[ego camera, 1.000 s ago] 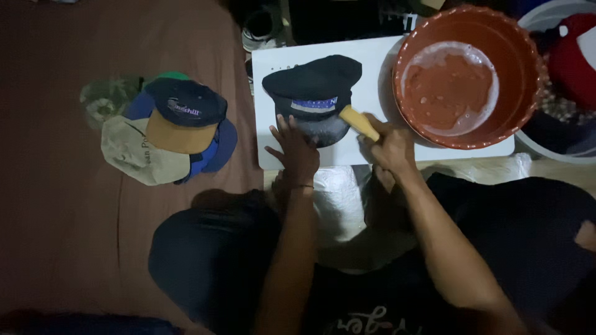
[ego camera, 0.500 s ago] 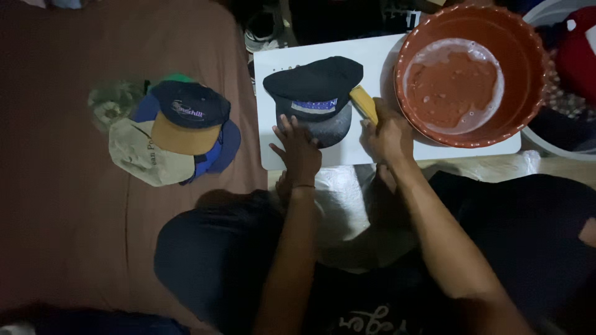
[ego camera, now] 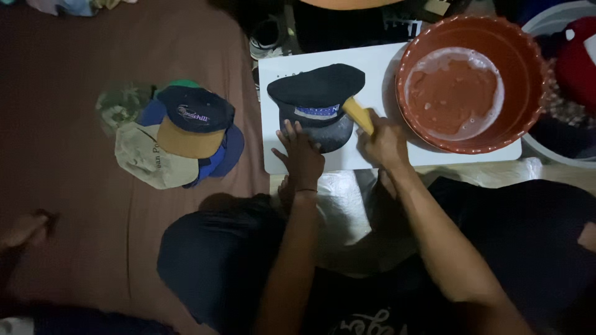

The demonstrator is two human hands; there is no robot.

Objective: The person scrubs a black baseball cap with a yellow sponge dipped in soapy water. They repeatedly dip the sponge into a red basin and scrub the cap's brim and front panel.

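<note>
Scrubbing step: our left hand [ego camera: 302, 155] is spread flat on the dark cap [ego camera: 316, 99] on the white board [ego camera: 379, 68]; right hand [ego camera: 385, 141] grips the yellow-handled brush [ego camera: 358, 114]. Next stroke probably needs firm hold-down.

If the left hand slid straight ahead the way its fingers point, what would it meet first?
The left hand already rests its fingertips on the dark cap on the white board; going on, it would probably push against that cap's crown.
</note>
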